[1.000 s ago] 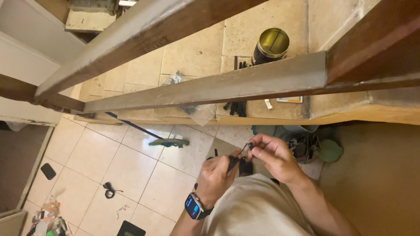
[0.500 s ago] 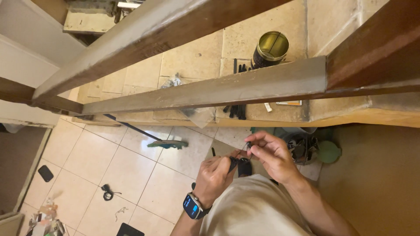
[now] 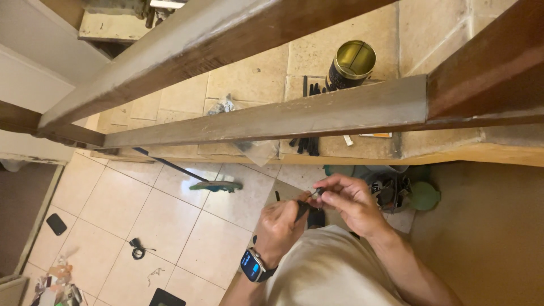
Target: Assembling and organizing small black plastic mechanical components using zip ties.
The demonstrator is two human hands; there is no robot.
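My left hand [image 3: 281,226], with a smartwatch [image 3: 254,264] on its wrist, is closed around a thin black tool [image 3: 300,211] held in front of my chest. My right hand [image 3: 347,201] pinches a small dark piece [image 3: 317,193] at the tip of that tool with thumb and fingers. Both hands meet just below a long wooden beam [image 3: 294,116] that crosses the view. What the small piece is I cannot tell.
An open round tin [image 3: 351,63] and several black sticks [image 3: 309,144] lie on the tiled ledge behind the beam. A broom [image 3: 212,185], a black cable [image 3: 137,248] and a dark flat object [image 3: 56,224] lie on the tiled floor below. More beams cross above.
My hands stay joined on the tool and small piece, and have shifted slightly as my fingers work at the tip. The view has moved a little.
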